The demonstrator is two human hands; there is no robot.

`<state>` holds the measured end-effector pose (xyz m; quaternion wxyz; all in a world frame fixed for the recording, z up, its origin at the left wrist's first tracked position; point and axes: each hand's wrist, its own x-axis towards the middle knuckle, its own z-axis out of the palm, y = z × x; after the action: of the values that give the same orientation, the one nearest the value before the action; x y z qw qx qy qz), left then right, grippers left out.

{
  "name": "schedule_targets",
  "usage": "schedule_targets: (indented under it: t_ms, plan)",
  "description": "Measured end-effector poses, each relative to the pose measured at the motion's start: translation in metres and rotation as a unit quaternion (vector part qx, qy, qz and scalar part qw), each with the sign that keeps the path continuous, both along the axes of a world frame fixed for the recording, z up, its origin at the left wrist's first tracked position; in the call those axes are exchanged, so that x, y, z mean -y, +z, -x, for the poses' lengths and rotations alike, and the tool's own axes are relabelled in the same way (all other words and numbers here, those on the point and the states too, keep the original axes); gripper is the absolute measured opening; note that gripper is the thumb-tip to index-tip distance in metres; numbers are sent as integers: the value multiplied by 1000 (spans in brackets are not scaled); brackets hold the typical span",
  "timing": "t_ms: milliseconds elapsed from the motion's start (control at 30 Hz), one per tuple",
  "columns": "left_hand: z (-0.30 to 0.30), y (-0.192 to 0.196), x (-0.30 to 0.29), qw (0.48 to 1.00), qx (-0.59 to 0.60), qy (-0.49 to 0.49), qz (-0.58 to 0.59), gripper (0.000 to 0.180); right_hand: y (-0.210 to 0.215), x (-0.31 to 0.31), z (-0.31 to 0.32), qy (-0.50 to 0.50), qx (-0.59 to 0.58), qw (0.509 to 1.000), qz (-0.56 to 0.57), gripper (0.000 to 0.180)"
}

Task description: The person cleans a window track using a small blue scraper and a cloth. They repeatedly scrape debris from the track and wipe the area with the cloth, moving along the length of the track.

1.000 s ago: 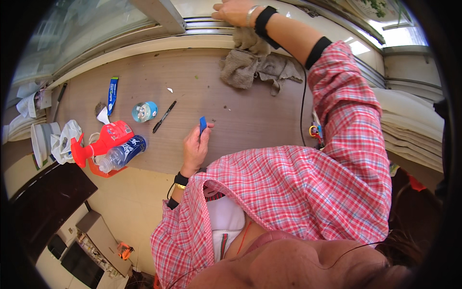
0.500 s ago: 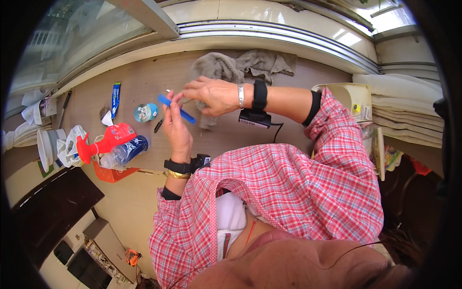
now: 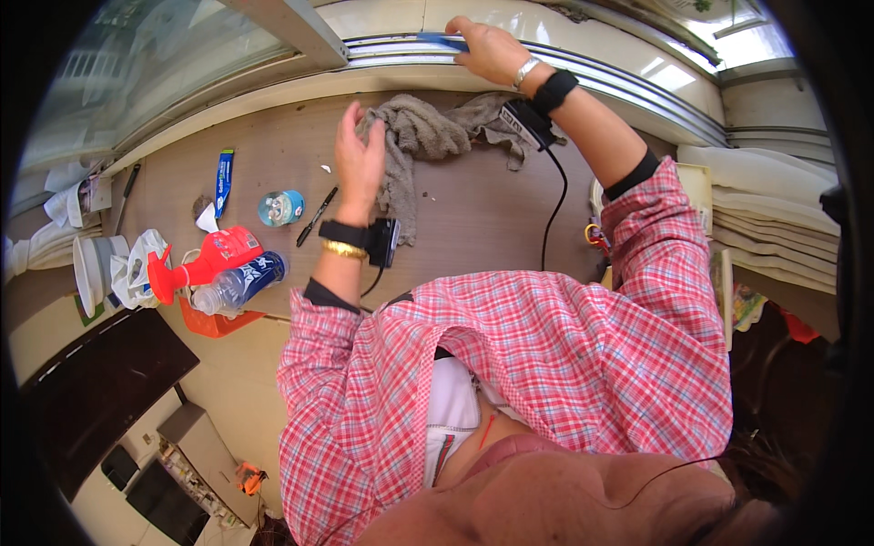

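In the head view: gripping a blue strip (image 3: pixel 441 40) with the right hand (image 3: pixel 492 53), over the window track (image 3: pixel 391 53) beyond the desk's (image 3: pixel 482 218) far edge; cannot tell whether touching the rails. Holding the left hand (image 3: pixel 360 162) loosely open at the left end of a rag (image 3: pixel 419 127); contact unclear. As far as visible, with the strip at the track and the rag crumpled along the far edge; impossible to tell any finished stretch from an untouched one. Toward the desk's left edge, a pen (image 3: pixel 317 217), a jar (image 3: pixel 280 208) and a blue tube (image 3: pixel 224 177); at the near left corner, a red spray bottle (image 3: pixel 209 262) beside a clear bottle (image 3: pixel 211 299). Past the right edge, a pale curtain (image 3: pixel 774 196); lower left, a dark screen (image 3: pixel 109 391) and a cabinet (image 3: pixel 196 432).
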<state>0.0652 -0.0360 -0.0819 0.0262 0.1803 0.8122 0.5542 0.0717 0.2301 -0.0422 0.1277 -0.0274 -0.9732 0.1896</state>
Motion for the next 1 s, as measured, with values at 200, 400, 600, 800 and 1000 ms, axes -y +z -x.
schedule_targets:
  t_ms: [200,400,600,800,1000]
  plan:
    - [46,12,-18,989,40,-53,133,46,-12,-32,43,100,113,977,-150,21]
    - [19,-23,5,927,-87,-69,359,65,-17,-13,64,31,108,993,-46,21]
    - [37,-23,12,984,124,-72,106,31,6,-7,32,33,22,985,166,24]
    - [36,41,12,938,273,-65,-204,19,34,-2,-38,117,77,971,194,25]
    - [28,97,2,994,66,-71,-45,19,50,60,-86,174,97,962,189,22]
